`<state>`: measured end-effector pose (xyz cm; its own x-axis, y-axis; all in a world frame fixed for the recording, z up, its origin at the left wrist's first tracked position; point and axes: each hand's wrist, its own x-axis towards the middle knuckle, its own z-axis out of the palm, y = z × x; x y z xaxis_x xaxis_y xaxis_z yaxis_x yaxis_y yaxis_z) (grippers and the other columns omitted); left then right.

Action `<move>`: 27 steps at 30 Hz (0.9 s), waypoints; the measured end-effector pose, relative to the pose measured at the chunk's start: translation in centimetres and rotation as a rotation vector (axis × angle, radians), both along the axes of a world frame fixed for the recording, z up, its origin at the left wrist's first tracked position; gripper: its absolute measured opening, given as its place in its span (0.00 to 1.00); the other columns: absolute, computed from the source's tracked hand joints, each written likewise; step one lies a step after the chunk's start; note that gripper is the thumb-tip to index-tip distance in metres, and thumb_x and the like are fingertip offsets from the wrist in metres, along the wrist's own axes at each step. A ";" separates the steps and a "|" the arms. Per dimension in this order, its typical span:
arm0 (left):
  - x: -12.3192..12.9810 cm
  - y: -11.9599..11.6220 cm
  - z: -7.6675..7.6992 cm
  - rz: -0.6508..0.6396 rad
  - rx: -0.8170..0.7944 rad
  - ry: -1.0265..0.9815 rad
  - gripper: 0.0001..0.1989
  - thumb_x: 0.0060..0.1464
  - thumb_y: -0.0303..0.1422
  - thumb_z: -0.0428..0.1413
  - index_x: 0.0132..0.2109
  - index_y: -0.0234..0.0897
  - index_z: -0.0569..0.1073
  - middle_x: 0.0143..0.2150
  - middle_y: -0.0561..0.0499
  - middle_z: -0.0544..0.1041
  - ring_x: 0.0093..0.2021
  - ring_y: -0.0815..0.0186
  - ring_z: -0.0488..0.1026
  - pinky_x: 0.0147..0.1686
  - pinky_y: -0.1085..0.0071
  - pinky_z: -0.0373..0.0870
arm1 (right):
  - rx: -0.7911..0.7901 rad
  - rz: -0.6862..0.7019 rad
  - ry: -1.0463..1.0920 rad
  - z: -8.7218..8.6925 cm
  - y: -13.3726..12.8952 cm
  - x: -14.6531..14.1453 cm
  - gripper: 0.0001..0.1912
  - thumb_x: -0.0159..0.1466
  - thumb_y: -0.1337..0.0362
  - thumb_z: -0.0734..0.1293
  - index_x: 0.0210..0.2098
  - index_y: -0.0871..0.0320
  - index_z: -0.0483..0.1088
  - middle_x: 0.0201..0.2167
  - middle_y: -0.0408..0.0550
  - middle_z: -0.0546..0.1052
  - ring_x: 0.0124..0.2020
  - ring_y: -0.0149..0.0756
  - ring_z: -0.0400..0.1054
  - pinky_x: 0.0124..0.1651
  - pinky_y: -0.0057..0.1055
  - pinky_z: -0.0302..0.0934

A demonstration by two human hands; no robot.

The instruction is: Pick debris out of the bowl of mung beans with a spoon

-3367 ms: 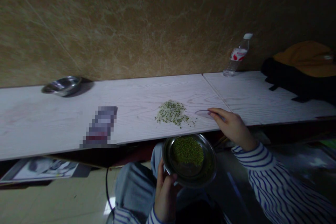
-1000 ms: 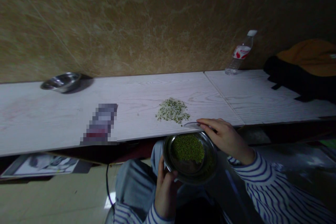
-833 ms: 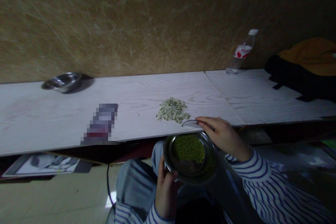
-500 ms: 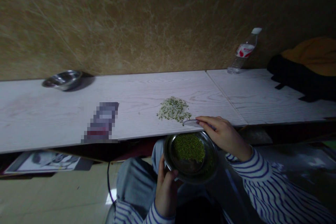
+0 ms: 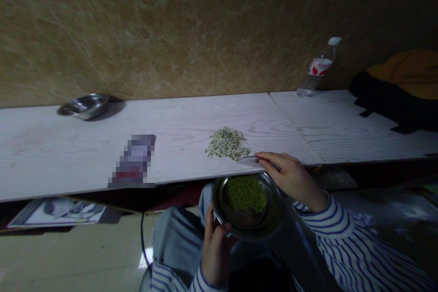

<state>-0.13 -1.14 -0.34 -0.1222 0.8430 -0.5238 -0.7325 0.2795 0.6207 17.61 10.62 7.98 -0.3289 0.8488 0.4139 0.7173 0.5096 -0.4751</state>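
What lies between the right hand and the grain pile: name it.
A thin clear piece, held in the right hand, its tip close to the grain pile, in the head view.

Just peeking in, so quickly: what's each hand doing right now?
Left hand: closed on the edge of a metal bowl holding green grains.
Right hand: closed, pinching a see-through flat piece.

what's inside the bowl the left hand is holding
Green grains cover the far part of the bowl; bare metal shows nearer the left hand. What lies beneath the grains is hidden.
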 end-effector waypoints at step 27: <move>0.0 0.1 -0.5 0.025 -0.036 0.000 0.40 0.43 0.32 0.58 0.65 0.50 0.57 0.57 0.44 0.68 0.49 0.54 0.68 0.37 0.63 0.70 | 0.059 -0.076 0.010 -0.2 4.2 0.0 0.14 0.66 0.66 0.60 0.47 0.57 0.74 0.44 0.49 0.80 0.44 0.40 0.75 0.49 0.37 0.68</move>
